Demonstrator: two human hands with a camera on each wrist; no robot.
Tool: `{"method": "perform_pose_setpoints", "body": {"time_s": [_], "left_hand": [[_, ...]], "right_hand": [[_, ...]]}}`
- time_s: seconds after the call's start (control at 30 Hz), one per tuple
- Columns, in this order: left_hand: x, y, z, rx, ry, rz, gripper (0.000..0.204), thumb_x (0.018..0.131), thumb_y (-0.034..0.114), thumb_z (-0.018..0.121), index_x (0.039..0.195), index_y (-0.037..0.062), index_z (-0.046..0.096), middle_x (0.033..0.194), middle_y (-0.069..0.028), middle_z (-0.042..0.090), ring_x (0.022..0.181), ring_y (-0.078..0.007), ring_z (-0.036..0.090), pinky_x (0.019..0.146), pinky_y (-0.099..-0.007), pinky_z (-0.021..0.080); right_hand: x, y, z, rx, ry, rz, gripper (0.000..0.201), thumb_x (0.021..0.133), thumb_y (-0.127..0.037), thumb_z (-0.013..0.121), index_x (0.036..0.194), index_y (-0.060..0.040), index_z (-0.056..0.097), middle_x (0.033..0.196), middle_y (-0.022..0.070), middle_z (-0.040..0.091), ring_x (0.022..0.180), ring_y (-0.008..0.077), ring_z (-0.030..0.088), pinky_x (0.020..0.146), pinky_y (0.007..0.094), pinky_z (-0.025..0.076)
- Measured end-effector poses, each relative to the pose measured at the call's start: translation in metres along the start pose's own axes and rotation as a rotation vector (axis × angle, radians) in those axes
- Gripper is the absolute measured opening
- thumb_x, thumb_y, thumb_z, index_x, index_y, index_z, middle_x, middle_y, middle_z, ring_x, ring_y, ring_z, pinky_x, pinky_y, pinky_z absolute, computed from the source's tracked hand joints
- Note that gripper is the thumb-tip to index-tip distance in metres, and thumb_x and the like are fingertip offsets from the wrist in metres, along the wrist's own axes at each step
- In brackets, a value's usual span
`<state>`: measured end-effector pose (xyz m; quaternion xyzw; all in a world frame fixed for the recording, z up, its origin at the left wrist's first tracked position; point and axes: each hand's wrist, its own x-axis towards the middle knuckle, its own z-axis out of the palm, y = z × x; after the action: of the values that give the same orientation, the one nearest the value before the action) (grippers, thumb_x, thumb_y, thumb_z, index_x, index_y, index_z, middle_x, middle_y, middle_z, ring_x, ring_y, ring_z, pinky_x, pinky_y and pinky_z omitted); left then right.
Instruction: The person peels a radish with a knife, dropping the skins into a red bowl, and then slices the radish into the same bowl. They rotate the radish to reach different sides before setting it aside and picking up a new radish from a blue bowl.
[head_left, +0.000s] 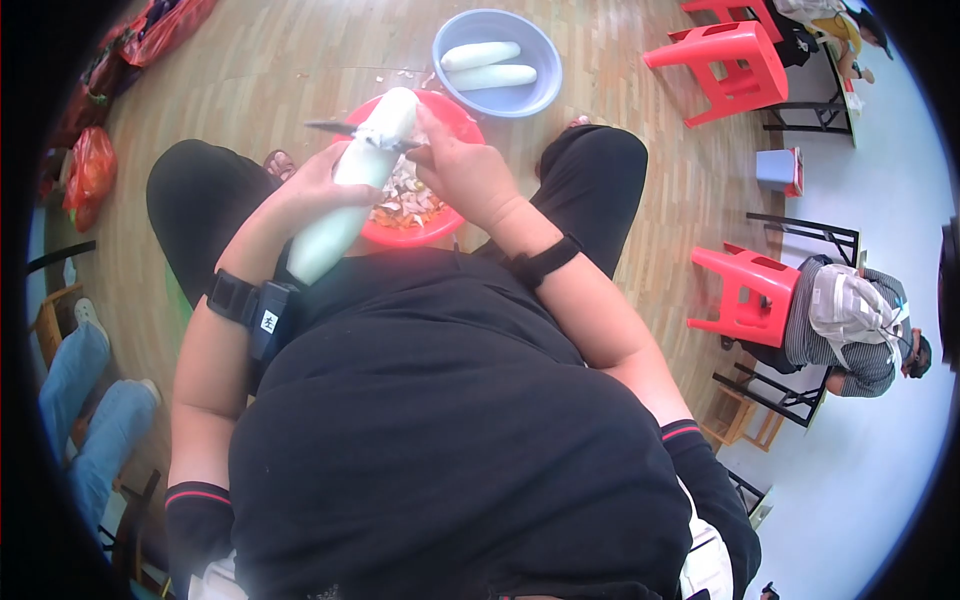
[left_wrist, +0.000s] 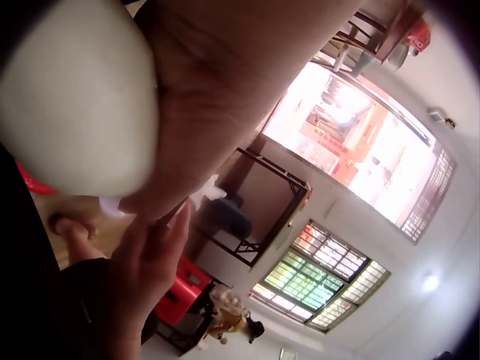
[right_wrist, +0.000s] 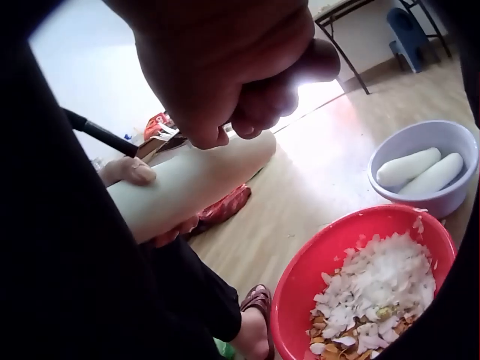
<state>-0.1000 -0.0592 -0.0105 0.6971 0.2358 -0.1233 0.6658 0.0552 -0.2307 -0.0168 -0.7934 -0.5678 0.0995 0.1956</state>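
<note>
A long white radish [head_left: 325, 243] slants up from the person's lap over a red basin [head_left: 470, 122]. The left hand [head_left: 338, 182] grips it around the middle, its thumb [right_wrist: 141, 174] lying on top in the right wrist view. At the radish's far end, the right hand [head_left: 470, 180] has its fingers curled around a slim dark peeling tool [head_left: 328, 127] that crosses the radish, its working part partly hidden. White shavings cling beside the tool. White peelings [right_wrist: 390, 277] lie heaped over orange-brown pieces in the basin.
A blue-grey basin [head_left: 554, 80] beyond the red one holds two white radishes [head_left: 492, 77]. Red stools [head_left: 735, 75] and tables stand at the right, with a seated person wearing a backpack [head_left: 850, 305]. Red plastic bags [head_left: 92, 178] lie at the left, near another person's legs [head_left: 105, 430].
</note>
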Motion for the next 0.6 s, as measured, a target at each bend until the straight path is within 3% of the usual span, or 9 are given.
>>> {"method": "perform_pose_setpoints", "body": {"time_s": [0.03, 0.07, 0.27, 0.37, 0.43, 0.57, 0.6], "left_hand": [[-0.001, 0.003, 0.000, 0.023, 0.010, -0.017, 0.072, 0.070, 0.031, 0.076, 0.125, -0.0052, 0.048, 0.106, -0.0138, 0.060, 0.092, -0.0190, 0.061, 0.079, -0.0309, 0.051], [-0.001, 0.002, 0.000, 0.024, 0.010, -0.017, 0.072, 0.070, 0.031, 0.076, 0.125, -0.0052, 0.048, 0.106, -0.0138, 0.060, 0.092, -0.0190, 0.061, 0.079, -0.0309, 0.051], [-0.003, 0.004, 0.001, 0.041, 0.038, -0.054, 0.071, 0.070, 0.030, 0.077, 0.124, -0.0058, 0.049, 0.105, -0.0143, 0.061, 0.090, -0.0189, 0.062, 0.077, -0.0312, 0.051], [-0.001, -0.004, 0.001, 0.018, 0.000, -0.010, 0.074, 0.070, 0.030, 0.077, 0.127, -0.0055, 0.048, 0.108, -0.0134, 0.060, 0.094, -0.0185, 0.061, 0.081, -0.0305, 0.050], [-0.001, -0.008, 0.002, -0.071, -0.031, 0.045, 0.064, 0.071, 0.026, 0.078, 0.122, -0.0035, 0.052, 0.105, -0.0119, 0.062, 0.091, -0.0173, 0.062, 0.078, -0.0292, 0.050], [0.001, -0.008, -0.001, -0.004, -0.047, 0.044, 0.076, 0.071, 0.030, 0.077, 0.130, -0.0053, 0.045, 0.112, -0.0123, 0.059, 0.100, -0.0180, 0.059, 0.086, -0.0305, 0.048], [0.003, -0.010, -0.001, 0.000, -0.020, 0.043, 0.075, 0.071, 0.031, 0.077, 0.130, -0.0050, 0.046, 0.111, -0.0125, 0.059, 0.098, -0.0183, 0.059, 0.085, -0.0306, 0.049]], "right_hand": [[-0.001, 0.001, 0.006, 0.052, 0.003, -0.012, 0.069, 0.085, -0.025, 0.067, 0.143, -0.0051, 0.035, 0.090, 0.0130, 0.069, 0.074, 0.0308, 0.068, 0.063, 0.0416, 0.054], [0.000, 0.000, 0.009, 0.053, 0.004, -0.012, 0.069, 0.085, -0.025, 0.067, 0.143, -0.0051, 0.035, 0.090, 0.0130, 0.069, 0.074, 0.0308, 0.068, 0.063, 0.0416, 0.054], [0.003, 0.007, 0.018, -0.071, 0.067, -0.078, 0.065, 0.085, -0.031, 0.066, 0.136, 0.0019, 0.042, 0.084, 0.0144, 0.069, 0.069, 0.0281, 0.069, 0.057, 0.0401, 0.054], [0.006, 0.017, 0.016, -0.123, 0.056, 0.043, 0.064, 0.086, -0.031, 0.065, 0.136, 0.0022, 0.042, 0.082, 0.0149, 0.069, 0.069, 0.0285, 0.069, 0.059, 0.0410, 0.055], [0.008, 0.030, 0.010, -0.166, -0.005, 0.271, 0.067, 0.088, -0.030, 0.063, 0.142, -0.0027, 0.035, 0.085, 0.0155, 0.069, 0.073, 0.0334, 0.068, 0.062, 0.0433, 0.054], [0.002, 0.028, 0.008, -0.104, 0.029, 0.247, 0.067, 0.087, -0.030, 0.064, 0.142, -0.0045, 0.034, 0.086, 0.0157, 0.069, 0.072, 0.0345, 0.068, 0.062, 0.0439, 0.053], [0.001, 0.021, 0.009, -0.066, 0.049, 0.163, 0.068, 0.087, -0.029, 0.065, 0.142, -0.0047, 0.035, 0.085, 0.0152, 0.069, 0.072, 0.0340, 0.068, 0.062, 0.0433, 0.053]]}}
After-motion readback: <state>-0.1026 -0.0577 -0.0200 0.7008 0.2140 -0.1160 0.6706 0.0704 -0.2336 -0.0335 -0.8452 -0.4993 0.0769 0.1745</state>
